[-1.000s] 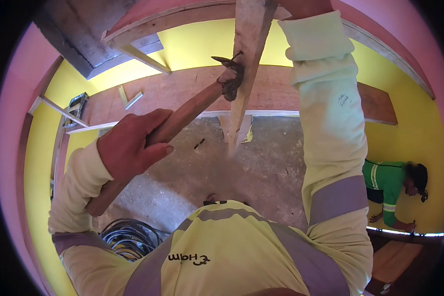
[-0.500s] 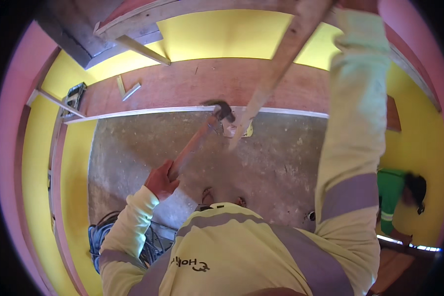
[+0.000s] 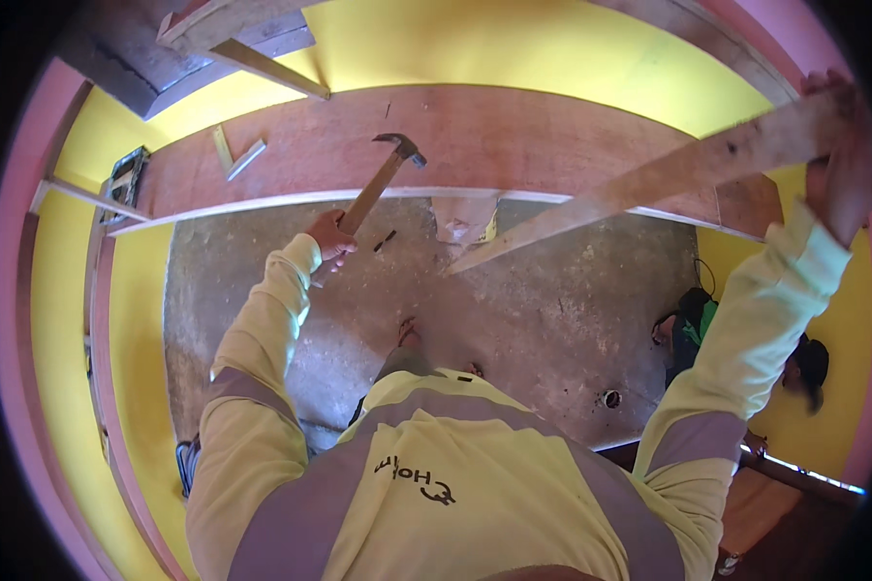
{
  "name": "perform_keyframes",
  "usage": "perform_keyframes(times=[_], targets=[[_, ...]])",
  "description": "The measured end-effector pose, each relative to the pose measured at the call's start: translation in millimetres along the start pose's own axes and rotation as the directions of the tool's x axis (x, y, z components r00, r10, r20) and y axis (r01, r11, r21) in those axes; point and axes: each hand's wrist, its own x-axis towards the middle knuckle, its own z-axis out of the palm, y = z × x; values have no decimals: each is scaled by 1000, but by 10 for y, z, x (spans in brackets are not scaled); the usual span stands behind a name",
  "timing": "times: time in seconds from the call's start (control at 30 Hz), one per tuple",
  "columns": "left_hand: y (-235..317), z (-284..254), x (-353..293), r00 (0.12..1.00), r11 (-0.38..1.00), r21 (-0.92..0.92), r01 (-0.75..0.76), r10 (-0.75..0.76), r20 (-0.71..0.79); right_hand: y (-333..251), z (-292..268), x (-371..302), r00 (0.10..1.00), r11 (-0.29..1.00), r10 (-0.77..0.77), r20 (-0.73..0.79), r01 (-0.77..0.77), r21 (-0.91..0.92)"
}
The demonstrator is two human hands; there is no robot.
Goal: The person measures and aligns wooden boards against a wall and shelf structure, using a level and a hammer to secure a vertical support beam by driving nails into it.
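My left hand (image 3: 329, 239) is closed around the wooden handle of a claw hammer (image 3: 371, 195). The hammer's dark metal head points up and away from me, over the reddish wooden shelf (image 3: 339, 145). Far to the right, my right hand (image 3: 846, 160) grips the wide end of a long wooden plank (image 3: 659, 184). The plank slants down to the left, and its narrow-looking far end is over the concrete floor near the middle. A pale bag-like item (image 3: 463, 219) partly shows below the shelf's front edge.
Two short wood offcuts (image 3: 246, 160) and a dark tray (image 3: 128, 184) rest at the shelf's left part. A co-worker (image 3: 698, 320) in green crouches at the right. A round hole or pipe end (image 3: 610, 398) shows in the floor. Dark cables (image 3: 188, 467) lie at lower left.
My right hand has swung right with the plank, which now slants more flatly. My left hand has moved the hammer up and away from me. The co-worker shows more at the right.
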Motion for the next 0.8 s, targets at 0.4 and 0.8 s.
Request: perform_keyframes(times=[0.4,0.8], targets=[[-586,-602,1481,920,831,506,-232,357,-163,108,1126,-282,954,991,-9,-299,-31,-130],[-993,728,779,861,727,489,-483,496,114,1859,1968,-2094,902,952,199,-384,-270,-143]])
